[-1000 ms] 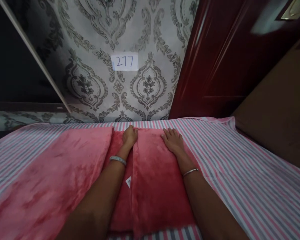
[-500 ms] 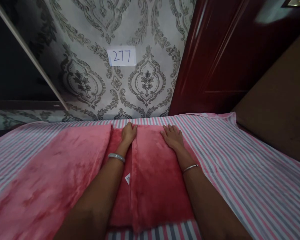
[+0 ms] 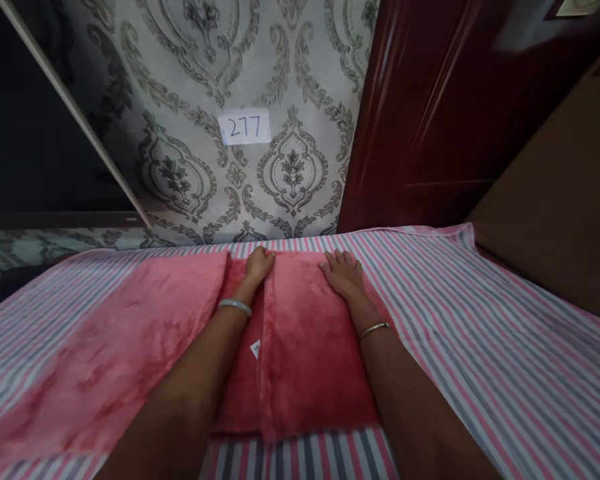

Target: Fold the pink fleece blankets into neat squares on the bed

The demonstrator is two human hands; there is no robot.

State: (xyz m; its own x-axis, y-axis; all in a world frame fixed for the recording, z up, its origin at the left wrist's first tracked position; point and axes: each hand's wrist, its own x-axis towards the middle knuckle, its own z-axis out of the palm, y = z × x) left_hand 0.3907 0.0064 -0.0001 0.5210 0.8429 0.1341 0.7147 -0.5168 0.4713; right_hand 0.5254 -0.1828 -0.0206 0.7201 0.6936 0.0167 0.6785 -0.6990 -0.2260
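A plush pinkish-red blanket (image 3: 315,347) lies partly folded, its right part turned over toward the middle and its left part spread out flat. At the far end of the folded flap's edge, my left hand (image 3: 260,264) is closed on the blanket. My right hand (image 3: 344,272) rests flat on top of the folded part near its far right corner, fingers spread. Between the two parts a darker red strip shows, with a small white tag (image 3: 255,349) beside the flap's edge.
Beneath the blanket is a striped pink, grey and white cloth (image 3: 480,320). Behind it stands a patterned wall with a paper marked 277 (image 3: 245,127). A dark red door (image 3: 430,120) is at the right, a black screen (image 3: 40,133) at the left.
The view has tilted slightly upward, so more of the striped cloth shows along the near edge. Both hands stay at the same places on the blanket.
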